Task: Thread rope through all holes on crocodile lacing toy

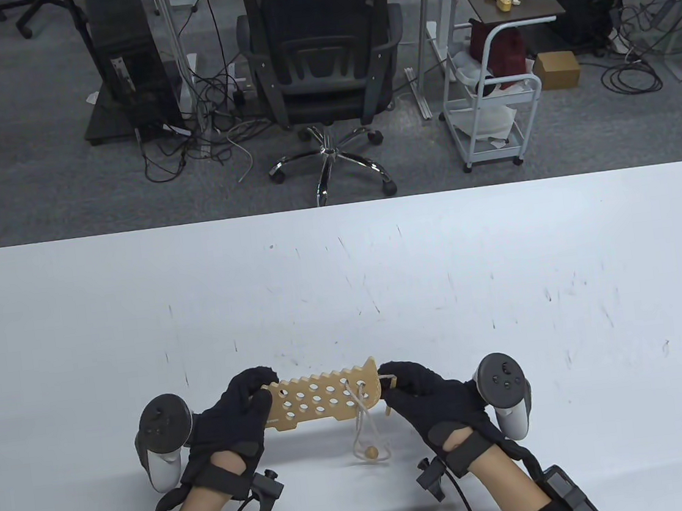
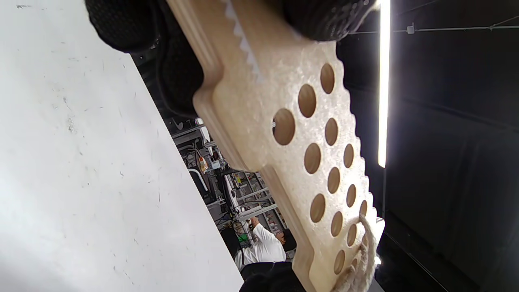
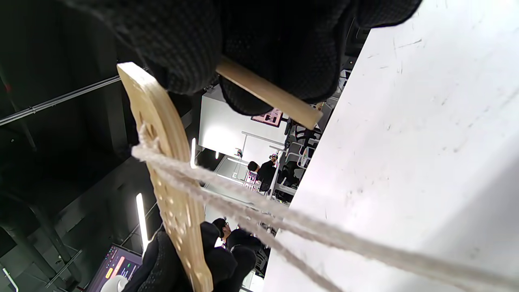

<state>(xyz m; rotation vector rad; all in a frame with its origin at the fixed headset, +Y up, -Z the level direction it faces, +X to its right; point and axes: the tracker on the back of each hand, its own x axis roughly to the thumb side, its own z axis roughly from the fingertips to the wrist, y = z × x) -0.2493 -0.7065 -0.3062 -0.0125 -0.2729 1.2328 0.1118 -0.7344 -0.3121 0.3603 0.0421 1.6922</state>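
floor: grey carpet (image 1: 33, 198) | seating: black mesh office chair (image 1: 321, 55) on chrome wheeled base stood beyond the white desk (image 1: 501, 262) | left: black computer tower (image 1: 124, 52), tangled cables (image 1: 203, 129) | right: white rolling cart (image 1: 492, 97), cardboard box (image 1: 556, 69) | light: ceiling strip light (image 2: 383, 81) glowed against a dark ceiling

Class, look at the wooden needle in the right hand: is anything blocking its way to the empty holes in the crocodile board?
Nothing visible. The right hand pinches the needle beside the board, whose left holes are open and empty.
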